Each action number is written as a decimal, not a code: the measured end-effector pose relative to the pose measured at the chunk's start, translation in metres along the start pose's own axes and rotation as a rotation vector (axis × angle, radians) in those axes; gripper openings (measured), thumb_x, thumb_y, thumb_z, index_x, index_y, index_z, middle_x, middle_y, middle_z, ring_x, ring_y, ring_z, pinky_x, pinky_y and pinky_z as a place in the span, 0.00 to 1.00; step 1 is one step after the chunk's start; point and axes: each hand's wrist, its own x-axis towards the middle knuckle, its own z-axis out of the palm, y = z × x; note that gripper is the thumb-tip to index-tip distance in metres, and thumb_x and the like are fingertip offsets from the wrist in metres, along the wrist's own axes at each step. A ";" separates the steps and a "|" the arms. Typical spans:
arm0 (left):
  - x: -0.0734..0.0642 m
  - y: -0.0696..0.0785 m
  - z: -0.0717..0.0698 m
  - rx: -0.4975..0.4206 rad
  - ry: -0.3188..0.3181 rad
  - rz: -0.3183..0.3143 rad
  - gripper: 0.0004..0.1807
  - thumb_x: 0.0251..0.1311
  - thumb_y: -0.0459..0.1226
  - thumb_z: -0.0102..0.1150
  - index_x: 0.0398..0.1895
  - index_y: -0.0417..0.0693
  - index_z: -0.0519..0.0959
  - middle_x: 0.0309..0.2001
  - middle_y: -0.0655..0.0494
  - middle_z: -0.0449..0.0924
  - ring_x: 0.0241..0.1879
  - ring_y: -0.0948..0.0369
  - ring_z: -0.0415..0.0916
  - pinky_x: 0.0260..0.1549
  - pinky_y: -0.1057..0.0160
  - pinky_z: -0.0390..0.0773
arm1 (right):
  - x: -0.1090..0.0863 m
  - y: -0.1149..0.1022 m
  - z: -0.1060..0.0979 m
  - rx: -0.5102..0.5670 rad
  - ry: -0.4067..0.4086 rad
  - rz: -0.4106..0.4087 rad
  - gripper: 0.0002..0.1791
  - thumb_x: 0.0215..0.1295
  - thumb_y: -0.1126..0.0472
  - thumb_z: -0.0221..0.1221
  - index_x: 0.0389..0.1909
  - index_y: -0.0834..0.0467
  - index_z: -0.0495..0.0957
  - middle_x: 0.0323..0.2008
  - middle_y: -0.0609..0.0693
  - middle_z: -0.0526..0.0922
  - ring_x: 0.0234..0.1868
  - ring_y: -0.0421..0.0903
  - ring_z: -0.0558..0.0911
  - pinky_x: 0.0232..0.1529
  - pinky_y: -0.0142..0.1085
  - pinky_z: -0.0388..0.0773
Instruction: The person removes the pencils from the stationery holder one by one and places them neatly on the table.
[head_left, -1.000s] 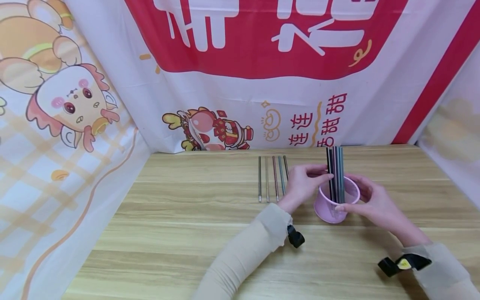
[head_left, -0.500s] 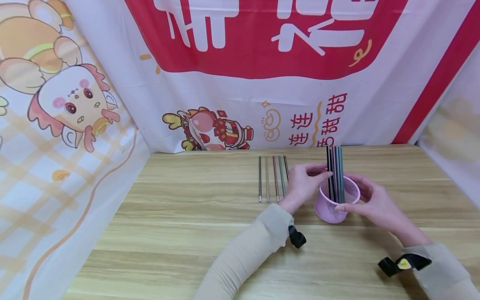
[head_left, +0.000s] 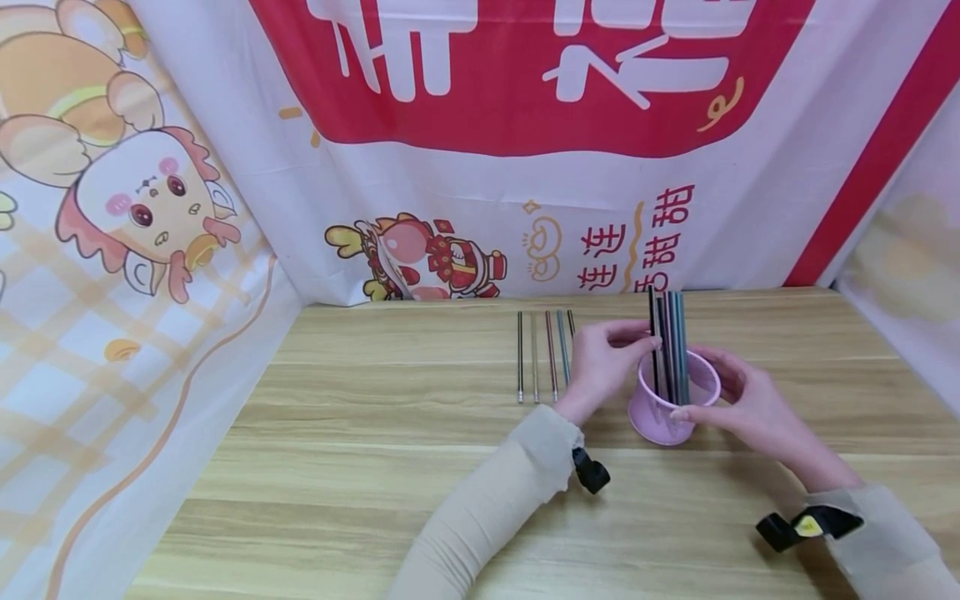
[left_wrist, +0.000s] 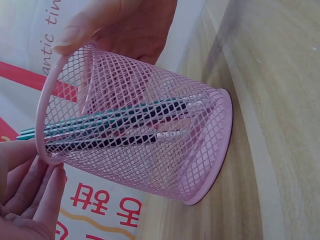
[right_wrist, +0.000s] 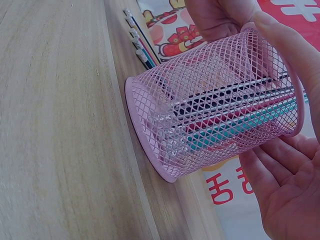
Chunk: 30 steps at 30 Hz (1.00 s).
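On the pale wood-grain table [head_left: 337, 500], a round pink wire-mesh cup [head_left: 660, 427] stands upright, your right hand [head_left: 753, 408] gripping its rim. Your left hand [head_left: 603, 358] pinches a slim black pencil [head_left: 652, 312] inside, beside other dark and teal pencils [head_left: 681, 350]; five slim mixed-colour pencils [head_left: 551, 358] lie leftward.

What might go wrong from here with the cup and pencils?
Snagging: the left hand pinches at the bunched pencils in the cup, so moving one may drag its neighbours along.
Tipping: the right hand holds the cup near its top; if it let go, a sideways push might tip it.
Nudging: the loose row lies close beside the left hand, which could knock it out of line.
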 end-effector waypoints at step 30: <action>0.013 0.029 -0.032 -0.412 0.142 0.034 0.13 0.56 0.25 0.72 0.46 0.33 0.85 0.36 0.50 0.88 0.34 0.57 0.87 0.39 0.60 0.87 | 0.002 0.001 0.001 -0.029 0.000 0.006 0.43 0.55 0.62 0.77 0.70 0.63 0.67 0.62 0.62 0.75 0.57 0.30 0.74 0.54 0.16 0.69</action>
